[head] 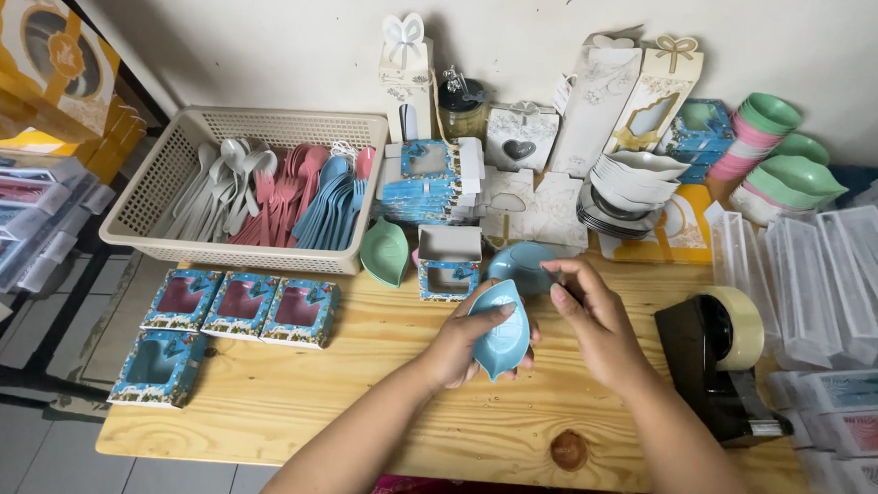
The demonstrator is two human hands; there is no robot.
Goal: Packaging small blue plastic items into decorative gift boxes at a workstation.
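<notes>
One blue leaf dish (502, 329) inside left hand (466, 341) fingers (515, 333).

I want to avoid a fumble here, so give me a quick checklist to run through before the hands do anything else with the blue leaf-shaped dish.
1. Left hand grips the blue leaf-shaped dish: ok, held above the wooden table.
2. Right hand free: cannot tell, its fingers pinch together, perhaps on something small.
3. Open blue box within reach: ok, upright just behind the hands.
4. Second blue dish reachable: ok, beside the box.
5. Tape dispenser reachable: ok, right of the right hand.
</notes>
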